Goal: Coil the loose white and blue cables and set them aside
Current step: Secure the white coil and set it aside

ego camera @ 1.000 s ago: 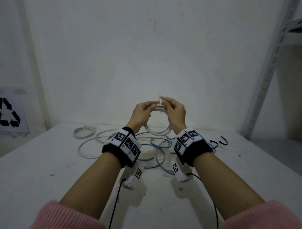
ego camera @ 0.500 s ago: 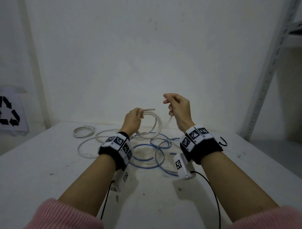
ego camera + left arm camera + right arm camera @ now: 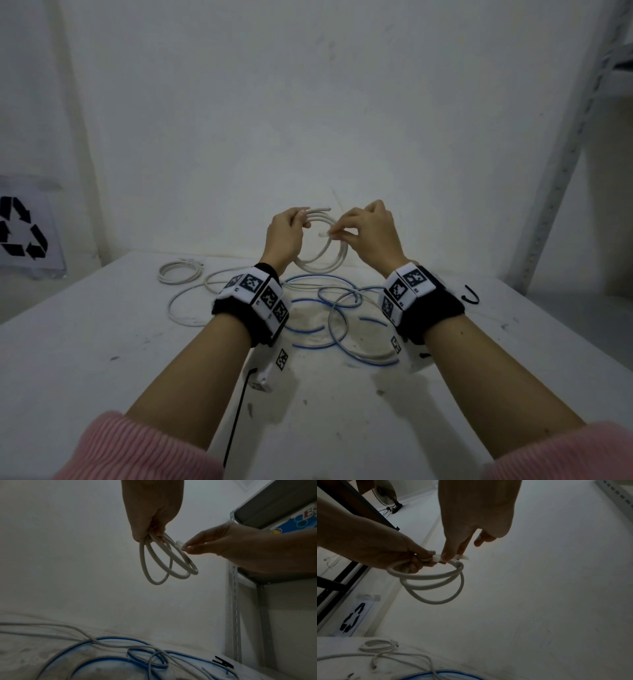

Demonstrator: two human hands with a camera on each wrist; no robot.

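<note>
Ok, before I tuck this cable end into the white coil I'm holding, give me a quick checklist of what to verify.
1. Left hand grips the white coil at its top: ok.
2. Right hand pinches the connector end: ok.
3. Loops gathered evenly: not ok; in the left wrist view they hang at different lengths.
4. Coil lifted clear of the blue cable on the table: ok.
5. A free spot beside the finished small coil at the far left: ok.
6. Whether the connector will hold once tucked: cannot tell.
</note>
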